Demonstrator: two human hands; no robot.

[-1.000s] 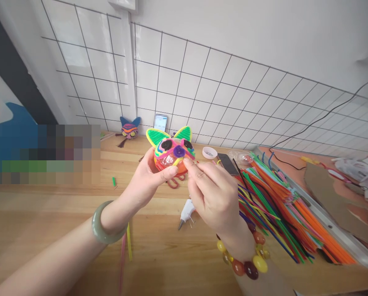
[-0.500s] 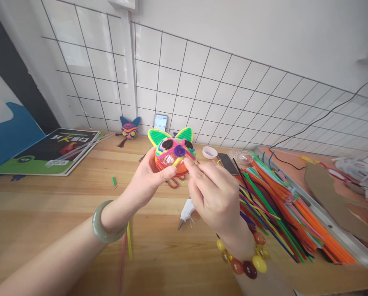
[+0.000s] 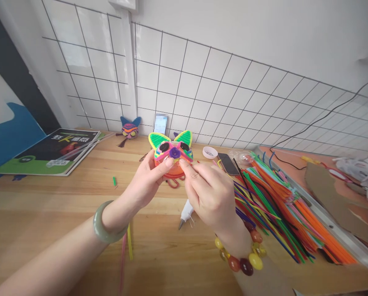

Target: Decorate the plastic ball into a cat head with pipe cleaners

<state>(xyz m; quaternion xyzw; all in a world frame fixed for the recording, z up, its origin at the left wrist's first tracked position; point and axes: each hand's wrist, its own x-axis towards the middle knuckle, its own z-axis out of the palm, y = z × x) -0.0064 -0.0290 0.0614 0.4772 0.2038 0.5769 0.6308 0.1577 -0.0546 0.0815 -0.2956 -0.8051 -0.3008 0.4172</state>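
Note:
My left hand [image 3: 147, 174] is wrapped round the side of a cat-face ornament [image 3: 161, 157] held above the table. The ornament has green ears edged in yellow, black eyes, a purple spiral nose and a shiny orange lower part, covered with coiled pipe cleaners. At its front, just below the nose, the thumb and fingertips of my right hand [image 3: 210, 191] are pinched together against it. A bit of yellow shows by those fingertips, but what they grip is too small to make out. Under my right hand lies a white glue gun [image 3: 187, 210], partly covered.
Bundles of coloured pipe cleaners [image 3: 282, 205] lie to the right, near a dark phone [image 3: 228, 163] and a small pink bowl [image 3: 210, 152]. Another cat-face ornament [image 3: 130, 128] and a lit screen [image 3: 161, 123] are at the back. A book [image 3: 76, 139] rests on the left.
The ornament has turned to face me more squarely, its nose shifting left. My left thumb has moved up toward the nose, and my right hand has moved slightly left.

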